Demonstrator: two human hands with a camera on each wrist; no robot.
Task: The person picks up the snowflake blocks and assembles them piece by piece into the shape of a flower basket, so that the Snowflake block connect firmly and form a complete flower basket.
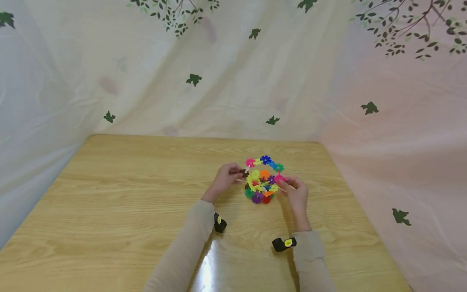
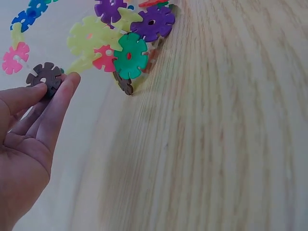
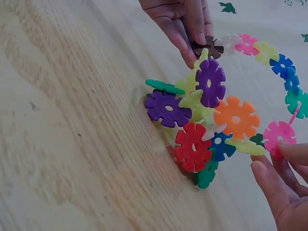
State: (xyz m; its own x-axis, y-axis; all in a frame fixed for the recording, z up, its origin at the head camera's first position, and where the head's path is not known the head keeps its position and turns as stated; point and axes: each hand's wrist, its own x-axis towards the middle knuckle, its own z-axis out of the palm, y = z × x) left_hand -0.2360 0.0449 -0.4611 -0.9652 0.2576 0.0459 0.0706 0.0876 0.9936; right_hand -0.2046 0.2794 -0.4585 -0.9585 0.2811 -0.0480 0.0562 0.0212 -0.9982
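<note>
On the table stands a small basket-like build (image 1: 257, 197) of interlocking snowflake discs in many colours. A chain of discs (image 1: 265, 159) arches over its top. At the arch's left end, my left hand (image 1: 227, 178) pinches a brown snowflake disc (image 2: 45, 79) between thumb and fingers. A white disc (image 3: 229, 43) joins that brown one to the chain. On the opposite side my right hand (image 1: 298, 195) pinches a pink snowflake disc (image 3: 275, 134) near the rim. Purple (image 3: 168, 109), red (image 3: 192, 147) and green (image 2: 130, 55) discs form the lower ring. Its inside is partly hidden.
The wooden table (image 1: 127, 211) reaches back to a pale hanging cloth (image 1: 226, 101) printed with leaves and birds. Black wrist cameras (image 1: 220, 224) sit on both sleeves. The build stands right of the table's middle.
</note>
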